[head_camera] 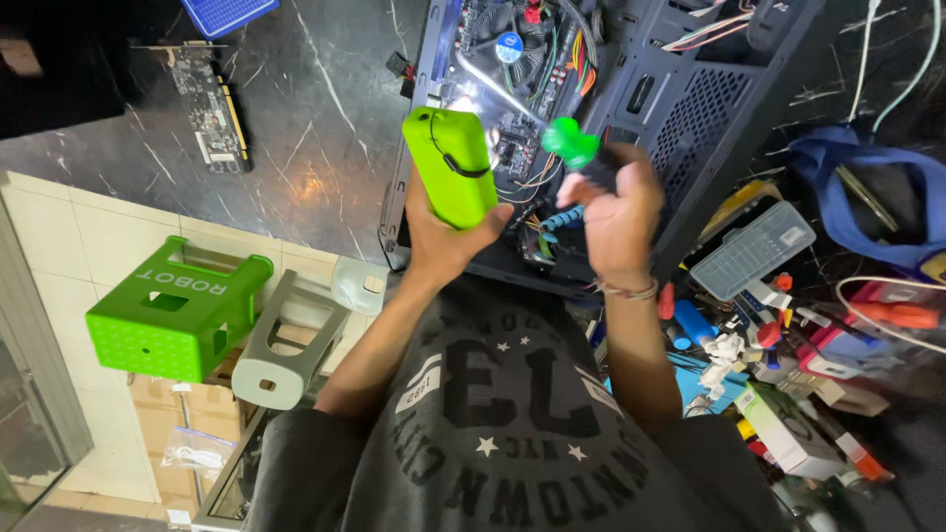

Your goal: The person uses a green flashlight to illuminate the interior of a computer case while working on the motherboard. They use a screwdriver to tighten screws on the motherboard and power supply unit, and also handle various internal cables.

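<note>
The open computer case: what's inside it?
Inside the computer case show a circuit board, a round cooling fan and coloured wires. The green phone-shaped device and both hands cover the lower part.

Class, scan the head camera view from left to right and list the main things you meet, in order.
Green plastic stool → grey stool → green flashlight-like case in the left hand → green-handled screwdriver in the right hand → clear bit case → blue bag.

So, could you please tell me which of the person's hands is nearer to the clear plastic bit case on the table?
Right. The right hand, holding a green-handled screwdriver, is beside the bit case; the left hand, holding a green device, is farther away.
</note>
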